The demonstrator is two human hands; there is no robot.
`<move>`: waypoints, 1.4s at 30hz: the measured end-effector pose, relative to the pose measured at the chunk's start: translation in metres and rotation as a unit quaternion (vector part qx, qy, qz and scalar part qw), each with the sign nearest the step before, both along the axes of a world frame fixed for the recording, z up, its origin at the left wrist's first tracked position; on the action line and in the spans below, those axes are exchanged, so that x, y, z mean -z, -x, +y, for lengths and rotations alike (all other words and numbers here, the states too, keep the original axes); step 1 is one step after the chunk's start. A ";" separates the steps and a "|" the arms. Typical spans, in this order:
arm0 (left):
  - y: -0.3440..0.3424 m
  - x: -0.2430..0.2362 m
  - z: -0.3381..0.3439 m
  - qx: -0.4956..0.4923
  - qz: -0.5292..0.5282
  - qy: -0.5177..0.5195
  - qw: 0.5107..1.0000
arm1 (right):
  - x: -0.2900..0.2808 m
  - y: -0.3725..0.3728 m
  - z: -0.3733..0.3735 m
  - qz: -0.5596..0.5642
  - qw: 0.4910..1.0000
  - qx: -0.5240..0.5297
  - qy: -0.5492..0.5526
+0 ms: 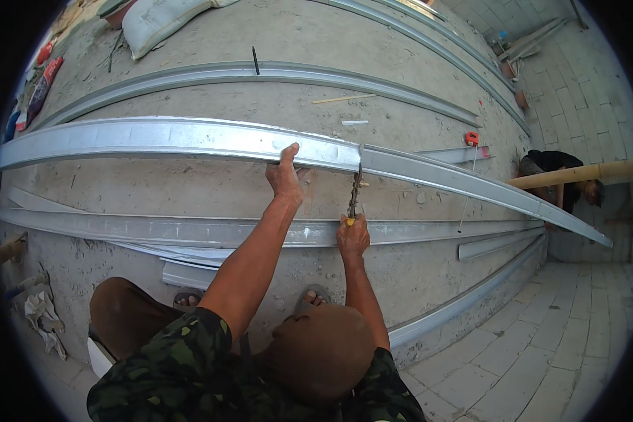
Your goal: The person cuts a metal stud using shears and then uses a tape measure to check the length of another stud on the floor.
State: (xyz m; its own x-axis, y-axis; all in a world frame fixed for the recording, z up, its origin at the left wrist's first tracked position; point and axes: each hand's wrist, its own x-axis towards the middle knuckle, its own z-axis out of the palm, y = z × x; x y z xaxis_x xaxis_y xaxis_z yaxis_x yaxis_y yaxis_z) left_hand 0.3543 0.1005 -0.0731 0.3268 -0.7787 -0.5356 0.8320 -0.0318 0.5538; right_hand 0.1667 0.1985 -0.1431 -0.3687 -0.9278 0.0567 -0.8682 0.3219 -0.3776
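Note:
A long shiny metal channel [190, 137] stretches across in front of me. My left hand [285, 181] is closed on its near edge, thumb lying over the upper face. To the right, my right hand [354, 238] grips a pair of tin snips [355, 193] by the handles, where some yellow shows. The snips' jaws meet the channel's near edge at a dark line crossing it. Right of that line the channel looks greyer and slants toward the lower right. How far the jaws have gone into the metal I cannot tell.
More metal channels [281, 232] lie on the dusty ground. A red tape measure [472, 138], its blade pulled out, rests beyond. A dark thin tool [255, 61] stands against the far channel. A co-worker [541, 165] crouches right, behind a wooden pole [577, 174]. A white sack [162, 24] lies far left.

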 end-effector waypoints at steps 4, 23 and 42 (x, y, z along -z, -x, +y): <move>0.001 -0.012 0.007 -0.011 -0.007 -0.001 1.000 | -0.004 0.002 0.005 -0.056 0.998 -0.030 -0.019; -0.007 -0.027 0.013 0.002 -0.034 0.032 0.999 | -0.109 0.025 -0.003 -0.386 0.892 0.033 -0.234; -0.015 -0.059 0.025 -0.041 -0.071 0.031 0.996 | -0.181 0.035 -0.009 -0.442 0.827 -0.001 -0.347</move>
